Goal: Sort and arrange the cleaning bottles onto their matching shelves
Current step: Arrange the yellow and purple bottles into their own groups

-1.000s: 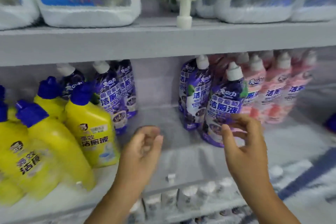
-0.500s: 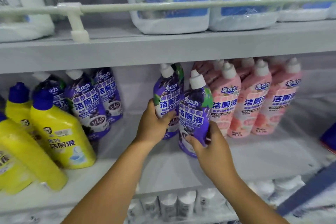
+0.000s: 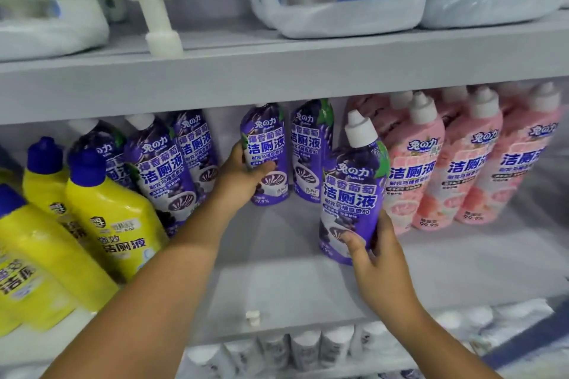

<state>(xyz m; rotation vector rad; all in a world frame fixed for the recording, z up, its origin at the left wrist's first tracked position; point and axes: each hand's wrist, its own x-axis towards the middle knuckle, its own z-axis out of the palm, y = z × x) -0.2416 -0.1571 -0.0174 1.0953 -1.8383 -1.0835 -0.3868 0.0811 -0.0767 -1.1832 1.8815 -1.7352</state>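
Left hand (image 3: 243, 175), fingers clenched on a purple bottle (image 3: 267, 154), now shifted left and back, apart from the front purple bottle (image 3: 351, 194) grasped low by right hand (image 3: 377, 258). Both on the shelf (image 3: 277, 271), mid-depth versus nearer the front edge. Purple bottles visible: seven; pink bottles (image 3: 412, 175): about five; yellow bottles (image 3: 101, 215): four.

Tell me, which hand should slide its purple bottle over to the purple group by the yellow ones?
Probably the left hand: its purple bottle is nearer that purple group. The right hand is beside the pink bottles.
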